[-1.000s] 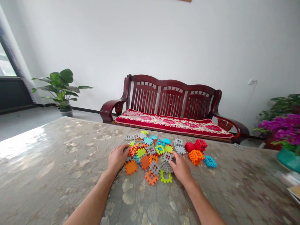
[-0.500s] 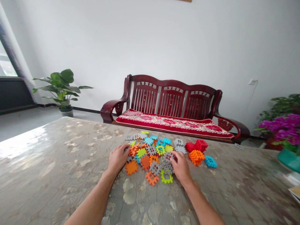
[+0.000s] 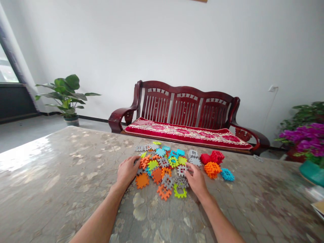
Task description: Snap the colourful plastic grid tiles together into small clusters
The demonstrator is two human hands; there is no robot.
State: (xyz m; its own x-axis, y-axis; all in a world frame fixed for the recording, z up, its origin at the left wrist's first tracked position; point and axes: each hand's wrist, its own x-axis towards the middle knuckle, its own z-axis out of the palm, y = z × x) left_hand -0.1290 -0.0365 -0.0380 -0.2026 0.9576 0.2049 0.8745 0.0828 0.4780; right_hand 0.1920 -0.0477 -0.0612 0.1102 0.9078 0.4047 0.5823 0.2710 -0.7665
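Note:
A heap of toothed plastic tiles in orange, grey, lime green and blue lies on the patterned table [image 3: 83,189]. At its right side my right hand [image 3: 196,179] is closed, thumb and fingers pinching the right edge of a grey window tile [image 3: 181,170]. Below that tile are another grey tile [image 3: 182,182] and a lime green frame tile [image 3: 180,191]. My left hand [image 3: 127,169] rests open against the left side of the heap, near a plain orange tile [image 3: 142,181]; its fingertips partly hide behind the hand and tiles.
To the right sit red tiles [image 3: 217,156], an orange stack [image 3: 212,170] and a blue stack [image 3: 227,174]. Grey tiles [image 3: 194,161] lie just left of them. A wooden bench [image 3: 187,104] stands beyond the table; a teal flowerpot [image 3: 312,172] is at far right.
The grey window tile in my right hand has tilted and now shows a lighter face. My right hand has shifted very slightly; my left hand has stayed put.

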